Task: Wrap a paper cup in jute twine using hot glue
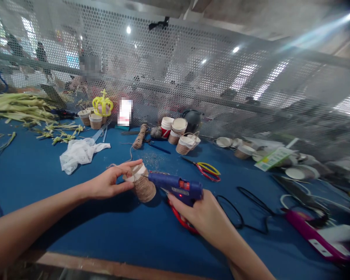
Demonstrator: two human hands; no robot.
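My left hand (112, 179) grips the white rim of a small paper cup (146, 189) wrapped in brown twine. The cup lies tilted, its wrapped body toward the right. In my right hand (204, 216) is a blue glue gun (175, 186) with a small red light showing. Its nozzle points left and meets the cup near the border between rim and twine; whether glue is coming out is too small to tell. Behind the cup, a strand runs up to a bundle of twine (140, 137). Red-handled scissors (182, 221) lie partly hidden beneath my right hand.
Yellow-and-red-handled scissors (205, 170) lie to the right of the cup. Wrapped cups (185, 144) stand along the perforated metal screen (169, 74). A crumpled white cloth (77, 154) is at left. A black cord (256, 202) runs toward a magenta power strip (315, 237).
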